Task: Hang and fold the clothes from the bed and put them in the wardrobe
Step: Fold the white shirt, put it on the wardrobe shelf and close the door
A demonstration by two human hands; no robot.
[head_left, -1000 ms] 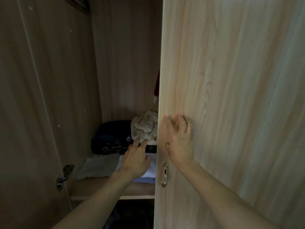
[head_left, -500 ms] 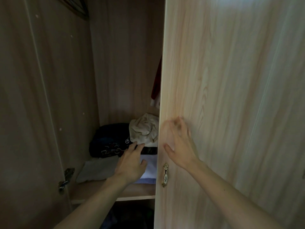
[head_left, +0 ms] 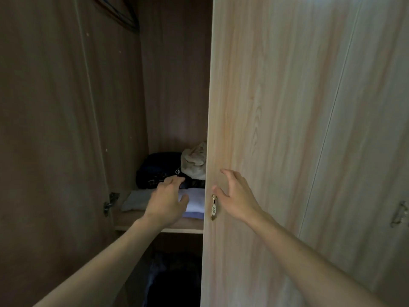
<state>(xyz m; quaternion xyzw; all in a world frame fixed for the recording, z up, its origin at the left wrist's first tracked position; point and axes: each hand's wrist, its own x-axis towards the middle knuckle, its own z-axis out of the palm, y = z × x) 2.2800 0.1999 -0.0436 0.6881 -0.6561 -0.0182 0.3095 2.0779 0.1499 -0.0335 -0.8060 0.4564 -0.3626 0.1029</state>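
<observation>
I look into an open wooden wardrobe. My left hand (head_left: 167, 199) lies flat with relaxed fingers on a folded pale lilac garment (head_left: 194, 202) on the shelf (head_left: 177, 224). Behind it sit a dark garment with white print (head_left: 157, 171) and a crumpled beige cloth (head_left: 194, 162). A folded grey-white piece (head_left: 135, 199) lies to the left. My right hand (head_left: 234, 196) hovers with spread fingers in front of the light wood door (head_left: 276, 129), just right of its small brass handle (head_left: 213, 207).
The left door (head_left: 51, 129) stands open with a metal hinge (head_left: 109, 203) low on it. Dark clothes (head_left: 174, 275) fill the compartment under the shelf. A hanger (head_left: 119, 16) shows at the top. Another door with a handle (head_left: 399, 214) is at the right.
My right hand has come off the door face and dropped lower, beside the handle. The door edge has swung left, hiding more of the beige cloth. My left hand stays on the lilac garment.
</observation>
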